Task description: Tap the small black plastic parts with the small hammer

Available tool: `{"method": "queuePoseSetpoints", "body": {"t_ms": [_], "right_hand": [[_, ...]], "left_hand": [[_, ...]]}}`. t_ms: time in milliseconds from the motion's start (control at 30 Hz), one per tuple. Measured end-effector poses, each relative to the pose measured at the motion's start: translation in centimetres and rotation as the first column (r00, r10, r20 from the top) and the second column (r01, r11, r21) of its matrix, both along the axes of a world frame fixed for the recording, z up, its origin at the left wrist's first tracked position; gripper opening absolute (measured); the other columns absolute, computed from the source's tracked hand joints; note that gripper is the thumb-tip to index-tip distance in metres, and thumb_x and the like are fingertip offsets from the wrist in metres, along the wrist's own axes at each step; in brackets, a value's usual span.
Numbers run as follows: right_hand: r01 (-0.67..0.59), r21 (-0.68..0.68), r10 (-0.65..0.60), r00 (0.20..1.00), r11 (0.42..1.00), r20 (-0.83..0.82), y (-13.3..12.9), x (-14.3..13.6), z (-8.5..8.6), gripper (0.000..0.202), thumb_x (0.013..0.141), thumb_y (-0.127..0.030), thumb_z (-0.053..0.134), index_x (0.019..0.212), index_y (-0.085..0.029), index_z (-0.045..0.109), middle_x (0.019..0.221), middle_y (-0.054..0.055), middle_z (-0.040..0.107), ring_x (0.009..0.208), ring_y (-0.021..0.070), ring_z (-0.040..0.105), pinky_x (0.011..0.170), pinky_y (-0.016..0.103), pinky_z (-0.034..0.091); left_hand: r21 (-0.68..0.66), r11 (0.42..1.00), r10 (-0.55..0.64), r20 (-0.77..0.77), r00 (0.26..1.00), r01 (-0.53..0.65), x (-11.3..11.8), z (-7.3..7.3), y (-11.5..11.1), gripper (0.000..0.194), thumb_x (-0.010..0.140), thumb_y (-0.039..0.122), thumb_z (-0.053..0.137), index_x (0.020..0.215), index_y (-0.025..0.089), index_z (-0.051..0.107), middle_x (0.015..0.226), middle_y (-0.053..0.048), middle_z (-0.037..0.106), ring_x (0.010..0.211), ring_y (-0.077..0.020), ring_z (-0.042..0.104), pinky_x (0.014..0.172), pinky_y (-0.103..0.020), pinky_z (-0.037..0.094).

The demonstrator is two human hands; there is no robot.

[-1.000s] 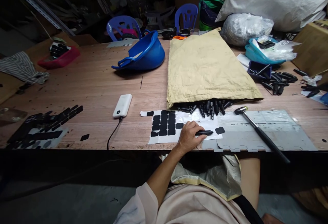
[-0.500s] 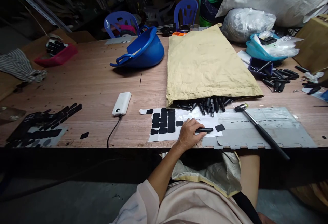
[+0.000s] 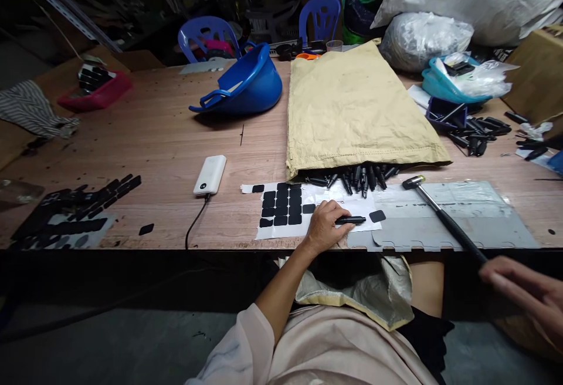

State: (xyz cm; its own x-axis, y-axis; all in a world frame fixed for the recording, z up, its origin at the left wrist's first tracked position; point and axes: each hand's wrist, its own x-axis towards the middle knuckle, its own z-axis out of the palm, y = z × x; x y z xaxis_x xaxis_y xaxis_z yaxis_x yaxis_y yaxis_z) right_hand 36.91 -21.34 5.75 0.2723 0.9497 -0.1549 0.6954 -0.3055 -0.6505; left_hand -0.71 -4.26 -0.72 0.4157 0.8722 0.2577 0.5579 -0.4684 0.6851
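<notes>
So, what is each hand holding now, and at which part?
The left hand pinches a small black pen-like part at its near end, on the white sheet. The right hand is near the hammer handle's end; a grip cannot be told.

A pale pink sleeve [image 3: 246, 350] (loose, pushed above the elbow) and a matching pale pink top [image 3: 334, 350]; forearms bare.
</notes>
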Motion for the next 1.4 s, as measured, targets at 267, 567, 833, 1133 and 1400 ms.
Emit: {"method": "queuePoseSetpoints", "body": {"t_ms": [267, 567, 833, 1133, 1400], "right_hand": [[0.173, -0.034, -0.145, 0.905, 0.984, 0.399, 8.7, -1.7, -1.3, 0.052, 0.092, -0.061, 0.055, 0.117, -0.019, 0.073, 0.123, 0.016, 0.069, 0.102, 0.026, 0.063, 0.086, 0.039, 0.043], [0.338, 0.16, -0.352, 0.933, 0.927, 0.067, 5.5, -5.3, -2.0, 0.061, 0.072, -0.075, 0.067, 0.1, -0.02, 0.07, 0.091, 0.009, 0.074, 0.071, 0.0211, 0.063, 0.069, 0.037, 0.051], [0.093, 0.25, -0.038, 0.976, 0.964, -0.214, -0.6, -14.7, -4.5, 0.056, 0.094, -0.052, 0.068, 0.14, -0.021, 0.066, 0.128, 0.013, 0.078, 0.098, 0.0213, 0.078, 0.055, 0.021, 0.057], [-0.272, 0.517, 0.189, 0.96, 0.811, 0.208, 0.5, -17.1, -3.9, 0.063, 0.103, -0.016, 0.058, 0.164, -0.031, 0.047, 0.132, 0.006, 0.076, 0.11, 0.0177, 0.076, 0.093, 0.027, 0.061], [-0.349, 0.416, 0.188, 0.906, 0.84, 0.38, 0.7, -17.4, -3.3, 0.058, 0.105, -0.018, 0.053, 0.162, -0.031, 0.051, 0.101, 0.003, 0.076, 0.073, 0.0125, 0.069, 0.064, 0.022, 0.051]], "left_hand": [[-0.031, 1.0, -0.002, -0.009, 1.0, 0.002, 0.0, 0.1, 0.2, 0.026, 0.076, 0.027, 0.095, 0.098, 0.023, 0.082, 0.096, -0.005, 0.074, 0.095, -0.025, 0.065, 0.089, -0.04, 0.051], [-0.052, 0.999, -0.017, -0.012, 1.0, 0.016, 0.0, 0.2, 0.1, 0.021, 0.081, 0.031, 0.092, 0.099, 0.023, 0.083, 0.094, -0.004, 0.074, 0.092, -0.0233, 0.065, 0.087, -0.037, 0.05], [-0.09, 0.996, -0.022, -0.026, 0.999, 0.019, 0.1, 0.8, 0.0, 0.02, 0.083, 0.027, 0.09, 0.101, 0.023, 0.082, 0.099, -0.004, 0.077, 0.098, -0.0241, 0.067, 0.092, -0.039, 0.048], [-0.122, 0.992, -0.021, -0.074, 0.997, 0.012, 0.4, 1.0, 0.2, 0.019, 0.084, 0.029, 0.089, 0.102, 0.025, 0.084, 0.099, -0.004, 0.076, 0.099, -0.0245, 0.067, 0.092, -0.039, 0.048], [-0.125, 0.992, -0.008, -0.062, 0.998, 0.0, 0.7, 1.0, 0.2, 0.014, 0.087, 0.03, 0.086, 0.1, 0.025, 0.085, 0.098, -0.004, 0.076, 0.098, -0.0235, 0.067, 0.091, -0.039, 0.048]]}}
